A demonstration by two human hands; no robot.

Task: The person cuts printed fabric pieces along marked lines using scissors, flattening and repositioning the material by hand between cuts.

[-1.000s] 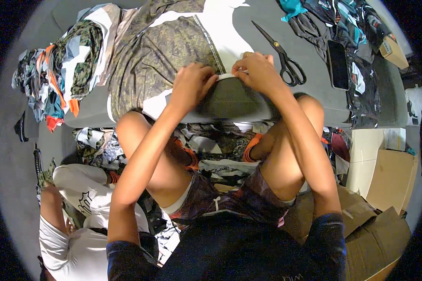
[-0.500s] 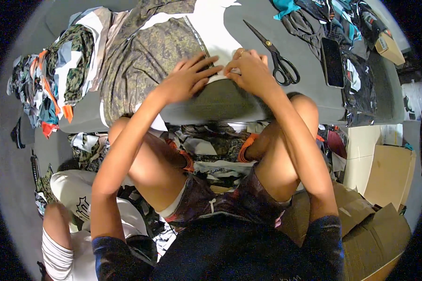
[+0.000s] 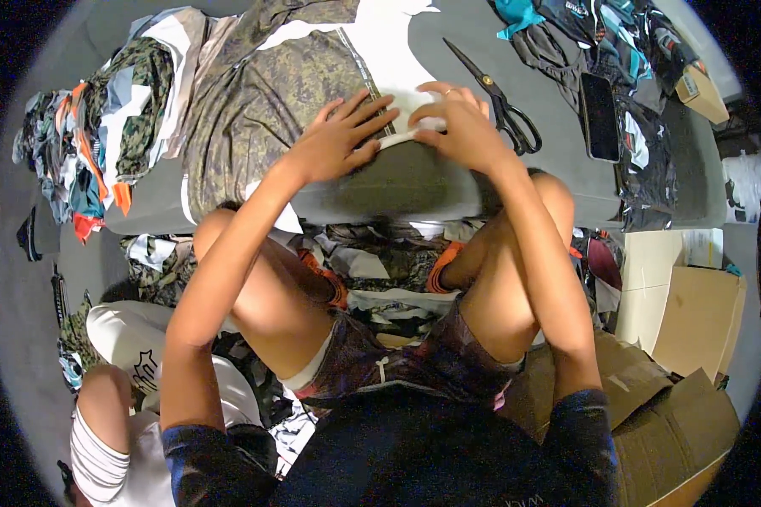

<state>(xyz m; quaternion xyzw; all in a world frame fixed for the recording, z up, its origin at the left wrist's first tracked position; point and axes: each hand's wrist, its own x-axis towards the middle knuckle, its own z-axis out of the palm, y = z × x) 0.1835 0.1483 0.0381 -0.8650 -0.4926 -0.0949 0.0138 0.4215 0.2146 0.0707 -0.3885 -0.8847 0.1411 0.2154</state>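
Note:
A brown-green camouflage cloth (image 3: 271,93) lies spread over the dark grey surface in front of me, joined at its right to a white fabric piece (image 3: 389,59) by a narrow printed strip. My left hand (image 3: 336,139) rests on the camouflage cloth beside that strip, its fingers spread and holding nothing. At the near edge of the white piece, my right hand (image 3: 465,131) has thumb and fingers drawn together on the fabric, which shows as a narrow folded band between the hands. Just right of that hand lie black-handled scissors (image 3: 506,114), slightly parted.
A phone (image 3: 599,118) lies to the right, next to dark packaged garments (image 3: 647,169). Heaped fabric scraps (image 3: 93,144) hang at the left edge. Cardboard boxes (image 3: 685,422) stand at lower right. Another person in white (image 3: 101,448) is close by at lower left.
My right hand has shifted slightly right and its fingers have spread along the white edge, exposing more of the folded band. My left hand stays nearly in place.

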